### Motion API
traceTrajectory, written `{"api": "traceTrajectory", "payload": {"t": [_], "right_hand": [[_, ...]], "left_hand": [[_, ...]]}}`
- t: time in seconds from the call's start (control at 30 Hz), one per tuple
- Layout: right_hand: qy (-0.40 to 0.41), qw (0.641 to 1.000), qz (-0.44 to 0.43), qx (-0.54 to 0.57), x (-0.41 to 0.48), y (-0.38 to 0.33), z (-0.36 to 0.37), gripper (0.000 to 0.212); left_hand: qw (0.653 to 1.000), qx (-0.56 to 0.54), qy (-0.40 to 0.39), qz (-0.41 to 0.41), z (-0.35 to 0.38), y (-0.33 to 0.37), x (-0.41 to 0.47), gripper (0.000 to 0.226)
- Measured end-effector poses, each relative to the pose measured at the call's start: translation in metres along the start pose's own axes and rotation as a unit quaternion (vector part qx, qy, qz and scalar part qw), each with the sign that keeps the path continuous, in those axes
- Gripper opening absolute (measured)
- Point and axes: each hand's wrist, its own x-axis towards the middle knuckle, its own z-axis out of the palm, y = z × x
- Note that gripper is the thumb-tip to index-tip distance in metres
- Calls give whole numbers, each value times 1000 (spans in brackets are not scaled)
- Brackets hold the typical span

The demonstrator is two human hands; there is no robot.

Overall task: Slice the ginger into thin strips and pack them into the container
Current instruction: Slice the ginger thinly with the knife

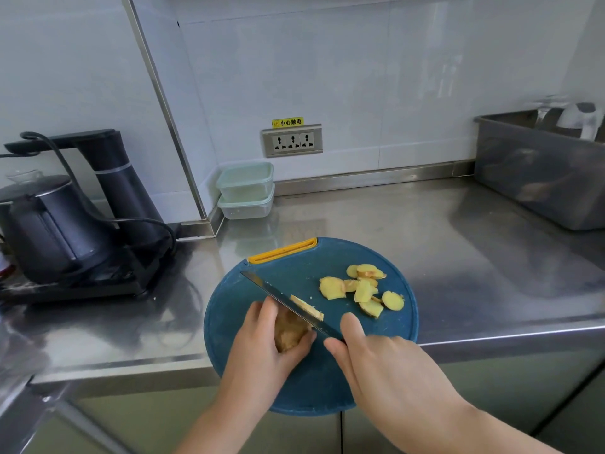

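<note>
One wide-angle head view looks forward and down, close over the cutting board [294,267] at lower centre; left hand [265,348] and right hand [386,365] sit nearest, tiled wall [360,77] fills the top

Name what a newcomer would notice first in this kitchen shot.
The round blue cutting board at the front edge of the steel counter draws the eye first: on it the left hand grips a ginger piece while the right hand holds a knife against it. Pale yellow ginger slices lie heaped on the board's right side. Behind, two stacked clear containers sit at the counter's back.
</note>
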Motion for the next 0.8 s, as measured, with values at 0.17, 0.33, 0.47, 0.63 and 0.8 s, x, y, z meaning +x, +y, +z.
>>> {"api": "traceTrajectory", "payload": {"t": [0.17, 0.33, 0.47, 0.63, 0.8], "right_hand": [[9, 1000, 0, 15, 0, -1, -1, 53], [30, 999, 25, -30, -1, 4, 4, 47], [70, 997, 27, -19, -1, 1, 0, 33], [48, 998, -1, 49, 3, 5, -6, 32], [20, 998, 16, 51, 6, 6, -12, 43]], "left_hand": [[1000, -12, 0, 0, -1, 1, 0, 52], [1000, -4, -9, 3, -2, 4, -1, 49], [1000, -1, -2, 9, -2, 5, 0, 46], [1000, 1, -9, 17, -3, 4, 2, 34], [1000, -11, -9, 19, -3, 3, 3, 36]]}}
